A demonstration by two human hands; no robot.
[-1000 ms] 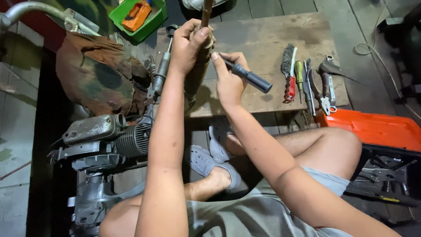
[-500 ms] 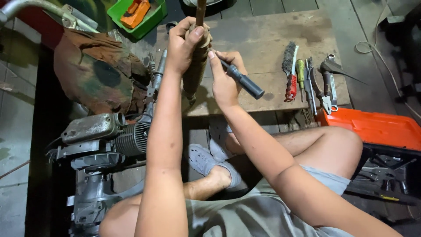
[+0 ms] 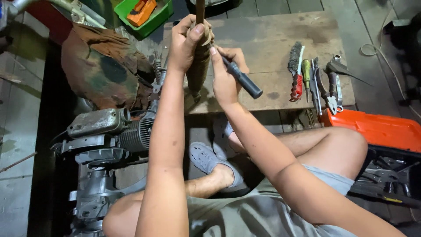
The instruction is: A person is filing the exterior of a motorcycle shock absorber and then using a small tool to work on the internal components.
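Behind wooden board [image 3: 272, 48]: green bin [image 3: 142, 17], orange tool [image 3: 140, 9].

No packages, labels, signs or screens show anywhere here, neither on the wooden board nor on the floor around it.

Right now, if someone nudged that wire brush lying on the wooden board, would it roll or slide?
The wire brush lies flat on the wooden board, so it would probably slide, not roll. Its bristles look stiff and may catch the rough wood. It seems light, and would likely bump the screwdriver beside it.
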